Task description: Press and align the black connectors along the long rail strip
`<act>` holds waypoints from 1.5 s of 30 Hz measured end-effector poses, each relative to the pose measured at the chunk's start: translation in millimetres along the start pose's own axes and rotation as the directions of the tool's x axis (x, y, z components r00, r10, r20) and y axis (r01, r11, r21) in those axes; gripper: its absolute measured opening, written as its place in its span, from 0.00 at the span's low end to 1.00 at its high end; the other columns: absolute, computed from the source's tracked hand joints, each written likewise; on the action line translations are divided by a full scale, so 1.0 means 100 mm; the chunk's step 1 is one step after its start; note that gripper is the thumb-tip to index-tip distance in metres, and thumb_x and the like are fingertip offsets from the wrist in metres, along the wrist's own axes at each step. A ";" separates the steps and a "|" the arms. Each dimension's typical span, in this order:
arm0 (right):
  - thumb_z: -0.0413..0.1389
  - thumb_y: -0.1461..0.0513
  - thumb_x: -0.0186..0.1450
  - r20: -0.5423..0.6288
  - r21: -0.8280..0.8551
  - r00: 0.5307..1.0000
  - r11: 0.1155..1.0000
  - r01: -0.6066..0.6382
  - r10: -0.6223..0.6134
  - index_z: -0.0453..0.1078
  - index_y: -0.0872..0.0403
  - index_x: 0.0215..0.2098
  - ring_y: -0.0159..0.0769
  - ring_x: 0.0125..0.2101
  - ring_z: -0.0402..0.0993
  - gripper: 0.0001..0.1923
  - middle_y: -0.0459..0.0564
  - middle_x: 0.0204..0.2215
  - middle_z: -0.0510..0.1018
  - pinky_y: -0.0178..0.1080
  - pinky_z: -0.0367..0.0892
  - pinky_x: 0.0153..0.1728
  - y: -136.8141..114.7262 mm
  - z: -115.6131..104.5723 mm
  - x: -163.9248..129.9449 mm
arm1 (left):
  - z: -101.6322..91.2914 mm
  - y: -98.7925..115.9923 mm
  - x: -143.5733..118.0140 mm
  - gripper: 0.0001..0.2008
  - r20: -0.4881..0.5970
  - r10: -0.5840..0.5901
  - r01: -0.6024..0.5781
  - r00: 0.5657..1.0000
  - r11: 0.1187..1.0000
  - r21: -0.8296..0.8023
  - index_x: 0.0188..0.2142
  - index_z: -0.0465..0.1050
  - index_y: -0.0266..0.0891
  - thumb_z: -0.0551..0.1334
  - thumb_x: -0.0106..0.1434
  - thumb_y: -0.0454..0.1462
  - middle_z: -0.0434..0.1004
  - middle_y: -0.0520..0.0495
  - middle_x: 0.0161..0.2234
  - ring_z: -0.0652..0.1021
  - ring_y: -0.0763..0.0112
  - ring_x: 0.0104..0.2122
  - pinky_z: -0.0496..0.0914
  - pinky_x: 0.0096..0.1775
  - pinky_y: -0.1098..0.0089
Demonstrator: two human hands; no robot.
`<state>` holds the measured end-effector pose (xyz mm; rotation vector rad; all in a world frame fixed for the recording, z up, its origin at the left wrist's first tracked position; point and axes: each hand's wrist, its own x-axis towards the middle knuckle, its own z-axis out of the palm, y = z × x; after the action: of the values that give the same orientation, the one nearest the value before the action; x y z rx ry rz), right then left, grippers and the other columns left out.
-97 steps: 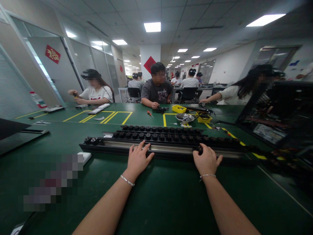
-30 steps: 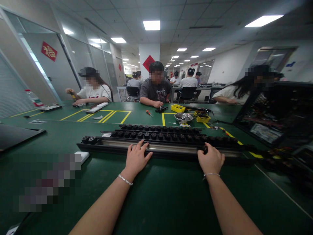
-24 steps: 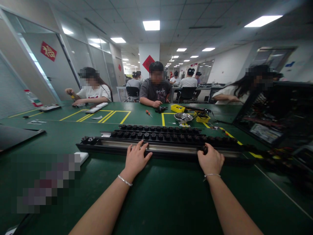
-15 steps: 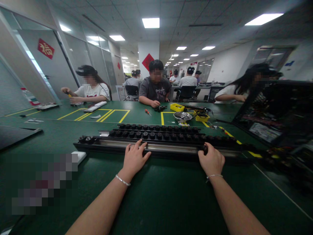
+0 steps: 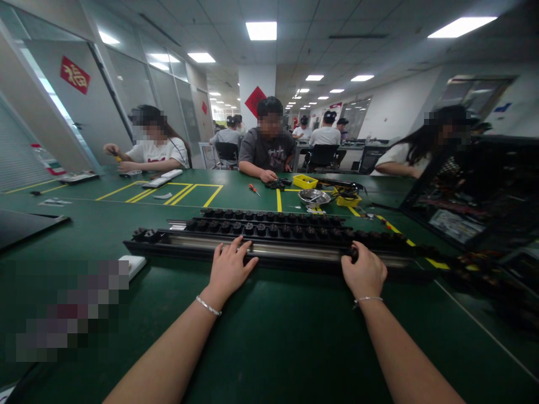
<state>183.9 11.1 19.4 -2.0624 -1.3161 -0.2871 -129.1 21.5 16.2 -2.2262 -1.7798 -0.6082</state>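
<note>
A long black power-strip housing lies crosswise in front of me, with a bare metallic strip along its inside. The spread fingers of my left hand rest on it left of the middle, and that hand grips nothing. Toward the other end, my right hand is closed around a small black part at the housing; most of this part is hidden by the fingers. Rows of black round sockets run along the housing's far side. Two loose-looking black socket pieces sit at its left end.
A steel bowl, yellow bins and a screwdriver lie farther back. An open black computer case stands on the right. At left are a white strip and a blurred-out area. Co-workers sit across the table.
The view has shifted slightly, so the whole scene appears a little higher. Both hands stay where they were on the housing, with the same hold.
</note>
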 end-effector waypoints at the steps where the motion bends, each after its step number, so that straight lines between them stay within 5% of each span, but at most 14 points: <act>1: 0.48 0.62 0.57 0.000 -0.003 1.000 1.000 0.000 0.000 0.66 0.56 0.51 0.45 0.46 0.66 0.24 0.57 0.43 0.74 0.49 0.55 0.51 0.00 0.00 0.00 | 0.00 0.00 0.00 0.24 -0.004 0.000 0.000 1.000 1.000 0.001 0.55 0.64 0.48 0.50 0.63 0.51 0.62 0.46 0.59 0.67 0.58 0.55 0.54 0.56 0.54; 45: 0.48 0.60 0.56 -0.022 -0.028 0.999 0.998 -0.048 0.048 0.69 0.57 0.46 0.45 0.43 0.68 0.21 0.56 0.39 0.75 0.47 0.56 0.49 0.07 -0.03 0.05 | -0.03 0.02 0.00 0.23 -0.006 -0.002 0.002 1.000 1.000 -0.005 0.55 0.65 0.48 0.51 0.63 0.50 0.63 0.46 0.59 0.68 0.57 0.54 0.55 0.56 0.54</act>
<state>192.7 10.8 20.7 -2.1061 -1.2547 -0.3076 -127.8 19.5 19.2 -2.2239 -1.7796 -0.6189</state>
